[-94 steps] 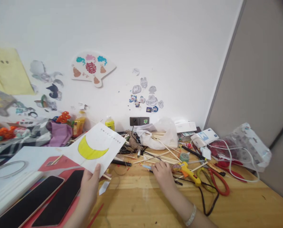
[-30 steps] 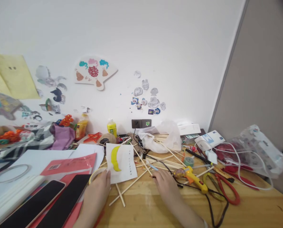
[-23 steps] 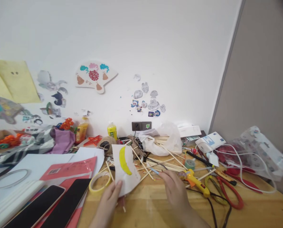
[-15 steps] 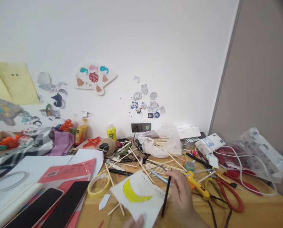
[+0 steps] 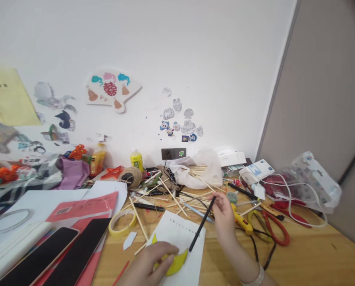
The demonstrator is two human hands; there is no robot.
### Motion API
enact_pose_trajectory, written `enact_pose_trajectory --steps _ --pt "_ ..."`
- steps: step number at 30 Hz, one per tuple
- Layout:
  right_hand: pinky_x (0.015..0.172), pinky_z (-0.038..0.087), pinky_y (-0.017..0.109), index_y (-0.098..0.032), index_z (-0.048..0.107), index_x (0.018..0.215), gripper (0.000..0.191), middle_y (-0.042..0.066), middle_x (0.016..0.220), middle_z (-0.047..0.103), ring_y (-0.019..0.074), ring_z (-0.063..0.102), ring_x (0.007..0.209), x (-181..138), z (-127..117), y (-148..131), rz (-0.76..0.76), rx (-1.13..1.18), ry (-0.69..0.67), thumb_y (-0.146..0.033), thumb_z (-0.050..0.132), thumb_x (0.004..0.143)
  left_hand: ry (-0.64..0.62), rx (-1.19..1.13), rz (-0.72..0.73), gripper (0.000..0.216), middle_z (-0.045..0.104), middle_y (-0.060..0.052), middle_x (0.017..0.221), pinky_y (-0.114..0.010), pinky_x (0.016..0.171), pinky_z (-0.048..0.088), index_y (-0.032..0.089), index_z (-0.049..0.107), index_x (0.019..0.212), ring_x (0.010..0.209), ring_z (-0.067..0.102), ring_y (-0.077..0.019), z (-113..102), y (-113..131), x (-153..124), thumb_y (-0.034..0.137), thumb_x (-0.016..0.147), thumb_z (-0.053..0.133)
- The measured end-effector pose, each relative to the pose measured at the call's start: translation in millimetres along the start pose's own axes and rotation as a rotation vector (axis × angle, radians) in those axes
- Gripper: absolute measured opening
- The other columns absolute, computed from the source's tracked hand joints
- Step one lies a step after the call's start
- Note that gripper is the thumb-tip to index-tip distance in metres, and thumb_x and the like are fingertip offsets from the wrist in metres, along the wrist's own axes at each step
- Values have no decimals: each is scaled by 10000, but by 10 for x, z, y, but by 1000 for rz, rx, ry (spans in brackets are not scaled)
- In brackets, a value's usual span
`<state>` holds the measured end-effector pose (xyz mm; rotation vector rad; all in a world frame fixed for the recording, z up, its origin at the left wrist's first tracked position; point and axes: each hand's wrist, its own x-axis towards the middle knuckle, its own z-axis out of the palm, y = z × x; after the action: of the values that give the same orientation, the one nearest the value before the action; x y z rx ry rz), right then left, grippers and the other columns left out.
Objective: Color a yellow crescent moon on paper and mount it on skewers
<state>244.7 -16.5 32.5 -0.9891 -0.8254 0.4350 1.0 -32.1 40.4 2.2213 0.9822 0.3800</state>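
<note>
A white sheet (image 5: pixel 192 238) lies on the wooden table before me, with a row of small dark marks along its upper edge. Over it is a bright yellow crescent shape (image 5: pixel 179 263), partly covered by my left hand (image 5: pixel 153 260). The thumb and forefinger of that hand are closed on the crescent; whether it is loose from the sheet, I cannot tell. My right hand (image 5: pixel 223 214) grips a slim black pen (image 5: pixel 201 224) near its upper end. The pen slants down to the left, its lower end close to the crescent's right tip.
Left of the sheet are a yellow tape roll (image 5: pixel 122 222), a black phone (image 5: pixel 40 258) and a red packet (image 5: pixel 85 206). Thin wooden sticks (image 5: pixel 195 196) and a twine ball (image 5: pixel 131 177) lie behind. On the right are a yellow glue gun (image 5: pixel 243 222) and red-handled pliers (image 5: pixel 275 228).
My left hand has moved from the sheet's lower edge onto the crescent. The sheet has turned and sits lower. The black pen has tilted, its lower end shifting left towards the crescent.
</note>
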Motion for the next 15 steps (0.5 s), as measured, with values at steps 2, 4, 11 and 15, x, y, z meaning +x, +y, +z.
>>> enact_pose_trajectory --steps 2,4,11,15 --pt "713 514 334 -218 561 918 187 22 818 667 211 637 803 14 1 13 40 26 -10 -259 595 739 -46 120 34 511 451 -121 1448 -537 1099 276 250 549 1314 1332 381 -363 -13 -13 122 446 843 554" --pt "656 521 312 -223 540 945 235 21 836 671 202 641 772 18 -1 21 81 48 -25 -309 624 744 -123 214 71 656 267 -141 1526 -587 1123 154 215 443 1397 1406 200 -383 6 -53 230 383 794 636" --pt "567 503 285 -212 566 823 324 -8 717 629 139 552 550 -56 -12 48 193 38 -164 -537 568 820 -396 339 329 866 218 -148 1520 -555 1119 173 263 412 1405 1403 172 -359 -140 -239 660 527 660 766" --pt "538 473 274 -188 620 753 405 2 623 625 149 548 538 -173 24 85 237 -12 -295 -585 561 808 -323 368 371 708 247 -166 1515 -530 1140 142 206 456 1382 1415 159 -337 -285 -321 826 324 746 743"
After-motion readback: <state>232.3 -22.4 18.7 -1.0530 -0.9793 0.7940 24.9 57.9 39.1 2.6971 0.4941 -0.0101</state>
